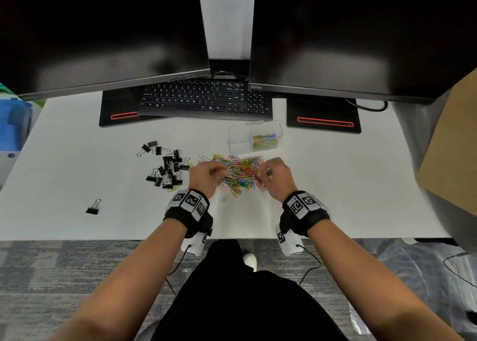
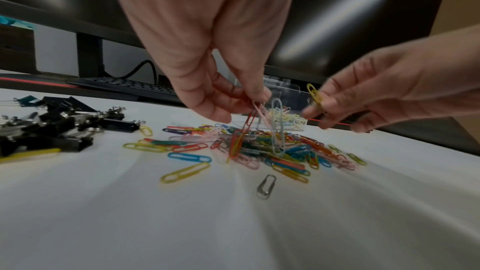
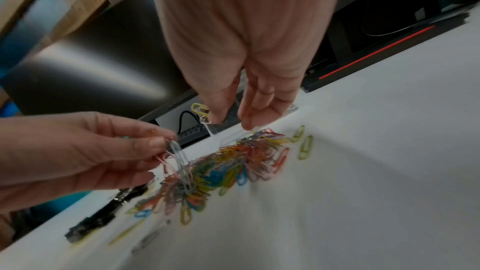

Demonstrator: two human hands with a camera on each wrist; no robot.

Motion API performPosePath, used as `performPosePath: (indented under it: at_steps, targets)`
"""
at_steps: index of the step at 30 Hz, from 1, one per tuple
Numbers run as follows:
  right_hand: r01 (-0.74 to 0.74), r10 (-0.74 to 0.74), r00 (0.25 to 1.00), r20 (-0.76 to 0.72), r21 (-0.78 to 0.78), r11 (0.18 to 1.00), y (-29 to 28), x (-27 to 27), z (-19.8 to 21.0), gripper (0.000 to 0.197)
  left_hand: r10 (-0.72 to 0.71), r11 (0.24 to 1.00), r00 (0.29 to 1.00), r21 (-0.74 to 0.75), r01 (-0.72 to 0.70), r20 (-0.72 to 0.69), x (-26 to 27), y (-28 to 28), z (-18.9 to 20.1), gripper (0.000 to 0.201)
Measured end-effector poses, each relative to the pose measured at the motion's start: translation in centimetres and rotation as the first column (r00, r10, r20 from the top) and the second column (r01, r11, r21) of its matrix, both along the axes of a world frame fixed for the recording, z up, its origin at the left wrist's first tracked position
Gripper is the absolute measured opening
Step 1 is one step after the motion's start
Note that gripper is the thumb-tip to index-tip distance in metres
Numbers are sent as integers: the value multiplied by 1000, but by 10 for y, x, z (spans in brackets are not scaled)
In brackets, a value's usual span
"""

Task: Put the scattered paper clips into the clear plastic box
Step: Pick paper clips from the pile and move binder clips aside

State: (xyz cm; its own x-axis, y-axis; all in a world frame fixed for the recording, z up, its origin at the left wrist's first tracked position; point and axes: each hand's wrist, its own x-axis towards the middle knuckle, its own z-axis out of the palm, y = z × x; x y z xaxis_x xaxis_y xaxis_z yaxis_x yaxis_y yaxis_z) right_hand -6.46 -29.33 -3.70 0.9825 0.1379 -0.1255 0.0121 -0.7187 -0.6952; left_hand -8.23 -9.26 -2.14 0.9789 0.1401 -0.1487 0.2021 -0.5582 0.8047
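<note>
Two dark computer monitors [image 1: 103, 31] fill the far side of the wide white table [image 1: 335, 186], with a black keyboard [image 1: 206, 98] tucked beneath them. At my right, a brown cardboard box [image 1: 454, 147] juts over the table's edge.

Nearer me, just right of centre, stands the clear rectangular plastic box [image 1: 240, 137], open at the top, with a small bunch of coloured clips lying in its right end. Just in front of it, spread across the middle of the table, is the heap of multicoloured paper clips [image 1: 242, 175], and both my hands are over it.

To the left of that heap lies a loose cluster of black binder clips [image 1: 167, 168], with one more black binder clip [image 1: 93, 207] well apart near the table's front left.

My left hand [image 1: 206, 177] hovers above the heap's left side, thumb and fingertips pinching a few dangling clips [image 2: 259, 122] — a red one, a pale pink one and a pale blue one — whose lower ends hang down into the heap. My right hand [image 1: 277, 177] is over the heap's right side, its thumb and fingers pinching a single yellow-green paper clip [image 2: 314, 95], lifted clear of the table.

One bare silver paper clip [image 2: 266, 186] lies alone on the table, near the heap on my side.
</note>
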Motion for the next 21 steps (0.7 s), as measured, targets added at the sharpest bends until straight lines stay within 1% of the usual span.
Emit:
performPosePath:
  at_steps: [3,5,8,12,13,18,21]
  targets:
    - [-104,105,994,-1,115,988,13,-2,12,6,-32,999,999,-36,31,-25,0,-7,-1,18]
    - [-120,128,991,-48,148,982,21,-2,16,8,-33,999,999,-36,32,-25,2,-9,-3,21]
    - [-78,101,988,-118,184,980,29,-1,12,10,-4,999,999,-32,2,-41,6,-14,-2,23]
    - [-11,61,979,-192,252,968,35,1,7,5,31,998,999,-51,-32,-15,11,-18,4,20]
    - [2,52,979,-199,259,966,36,2,7,3,39,998,999,-56,-40,-12,13,-18,4,18]
    - [100,-33,974,-225,296,950,38,8,9,9,95,992,995,-86,-95,-3,18,-22,8,14]
    - [143,-83,976,-203,301,943,34,12,10,11,86,991,996,-101,-86,-3,20,-23,8,13]
